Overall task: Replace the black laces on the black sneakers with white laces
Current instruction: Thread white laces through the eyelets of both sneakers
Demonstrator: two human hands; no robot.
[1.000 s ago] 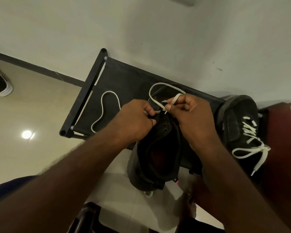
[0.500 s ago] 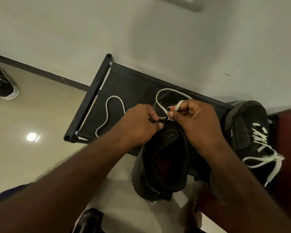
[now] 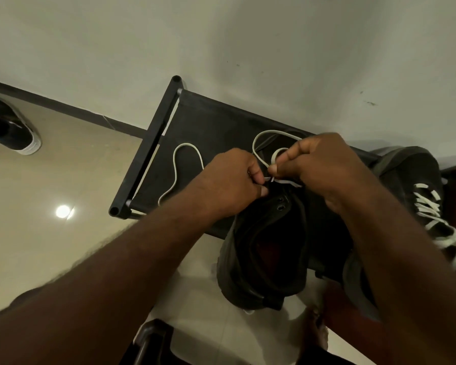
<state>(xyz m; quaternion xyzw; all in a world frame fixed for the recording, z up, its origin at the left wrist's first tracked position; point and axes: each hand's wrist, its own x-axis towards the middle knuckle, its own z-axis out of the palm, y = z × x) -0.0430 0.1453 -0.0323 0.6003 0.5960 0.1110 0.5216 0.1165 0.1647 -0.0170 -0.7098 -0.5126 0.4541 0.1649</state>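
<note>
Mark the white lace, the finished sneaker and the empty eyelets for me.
white lace (image 3: 187, 145): head view, top of its loose left loop.
finished sneaker (image 3: 411, 169): head view, dark upper beside its white lacing.
empty eyelets (image 3: 281, 207): head view, the lower of two holes.

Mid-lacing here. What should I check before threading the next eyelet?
1. Right hand pinches the lace: ok.
2. Left hand pinches the sneaker at its eyelet edge: ok.
3. Next eyelets empty and in view: ok.
4. Lace tip ready to feed: cannot tell, hidden by the fingers.
5. Slack lies loose on the rack, no knot showing: ok.
6. Other sneaker already white-laced: ok.
</note>
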